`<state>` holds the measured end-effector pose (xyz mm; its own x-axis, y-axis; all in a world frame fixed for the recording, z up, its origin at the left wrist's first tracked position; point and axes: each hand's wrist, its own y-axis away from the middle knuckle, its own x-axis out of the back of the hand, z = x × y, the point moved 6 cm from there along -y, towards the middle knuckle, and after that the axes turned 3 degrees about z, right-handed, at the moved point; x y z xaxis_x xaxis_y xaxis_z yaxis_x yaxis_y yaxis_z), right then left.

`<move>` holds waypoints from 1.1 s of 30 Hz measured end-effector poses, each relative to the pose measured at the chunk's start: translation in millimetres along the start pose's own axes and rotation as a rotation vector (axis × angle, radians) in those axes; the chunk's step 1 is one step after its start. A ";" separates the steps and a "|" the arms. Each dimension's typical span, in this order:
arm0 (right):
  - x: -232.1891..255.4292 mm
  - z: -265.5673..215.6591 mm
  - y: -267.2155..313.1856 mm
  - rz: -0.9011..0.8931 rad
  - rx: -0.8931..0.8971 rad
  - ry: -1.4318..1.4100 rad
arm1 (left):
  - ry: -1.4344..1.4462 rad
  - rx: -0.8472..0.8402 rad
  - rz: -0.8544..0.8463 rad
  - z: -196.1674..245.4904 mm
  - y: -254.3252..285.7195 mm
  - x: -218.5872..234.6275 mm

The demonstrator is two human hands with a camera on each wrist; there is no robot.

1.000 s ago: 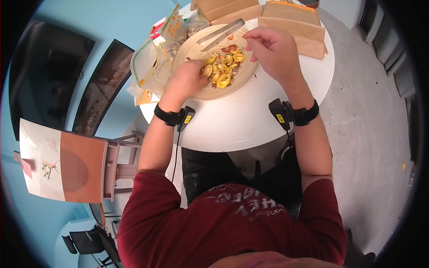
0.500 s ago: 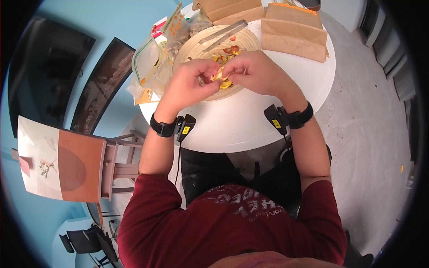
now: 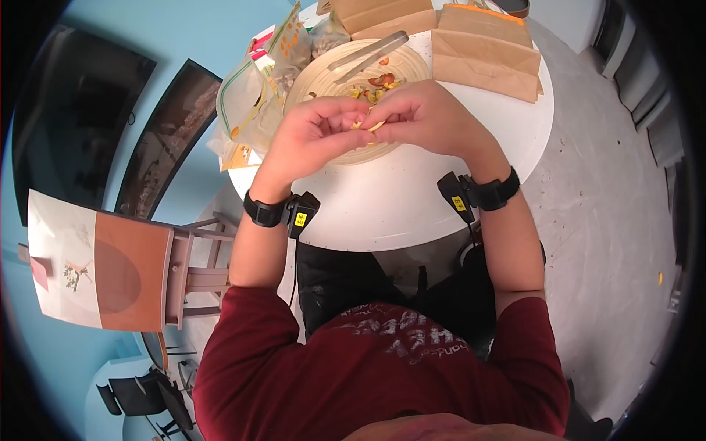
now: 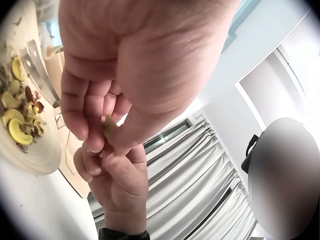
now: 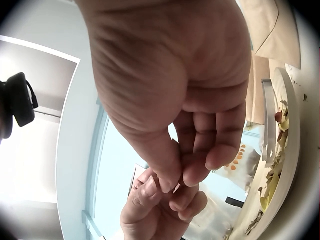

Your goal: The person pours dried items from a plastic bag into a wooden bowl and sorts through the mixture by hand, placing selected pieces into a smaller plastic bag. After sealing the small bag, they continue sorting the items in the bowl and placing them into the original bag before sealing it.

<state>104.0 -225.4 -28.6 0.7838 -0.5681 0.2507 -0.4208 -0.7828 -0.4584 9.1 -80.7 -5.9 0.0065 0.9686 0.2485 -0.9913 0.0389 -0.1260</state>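
Observation:
Over the near side of a round pale plate point(image 3: 312, 82), my left hand point(image 3: 312, 140) and right hand point(image 3: 430, 121) meet fingertip to fingertip. Between them they pinch a small curved yellow piece point(image 3: 377, 126), mostly covered by the fingers. The left wrist view shows a dull yellow-green bit point(image 4: 109, 127) of it between left thumb and fingers. On the plate lie several yellow curved pieces point(image 4: 20, 132), like shells or peel, among brown scraps. Red-brown pieces point(image 3: 382, 80) are near them. Metal tongs point(image 3: 371, 56) rest across the plate's far side.
Resealable plastic bags point(image 3: 246, 95) stand left of the plate. Brown paper bags point(image 3: 485, 62) are at the back and back right of the round white table point(image 3: 368, 213). A strapped device with a cable sits on each wrist.
The left hand has come up from the plate and the right hand has moved in from the right to meet it. Both now pinch the yellow piece, turned and more covered than half a second ago.

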 end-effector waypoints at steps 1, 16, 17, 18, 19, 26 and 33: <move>1.7 -0.4 -0.1 -0.001 -0.011 0.016 | -0.013 0.000 0.048 -1.5 -0.6 4.9; 35.1 9.8 2.7 0.383 -0.211 -0.002 | -0.986 0.057 0.248 -34.6 -12.7 29.9; 35.9 8.8 2.9 0.390 -0.208 -0.003 | -1.036 0.025 0.229 -34.2 -16.3 26.7; 36.4 6.6 3.2 0.398 -0.203 -0.004 | -1.086 -0.008 0.211 -33.7 -19.8 24.2; 36.8 5.2 3.2 0.406 -0.199 -0.004 | -1.096 -0.004 0.194 -36.0 -24.4 23.5; 39.3 12.8 2.9 0.437 -0.134 0.005 | -1.156 0.059 0.120 -61.9 -52.1 31.9; 39.9 12.2 3.3 0.440 -0.142 0.026 | -1.216 0.061 0.156 -64.0 -56.0 35.0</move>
<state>139.4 -247.6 -30.6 0.5055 -0.8590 0.0806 -0.7707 -0.4916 -0.4054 73.3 -33.2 -51.6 -0.2072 0.1006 0.9731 -0.9752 -0.0998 -0.1973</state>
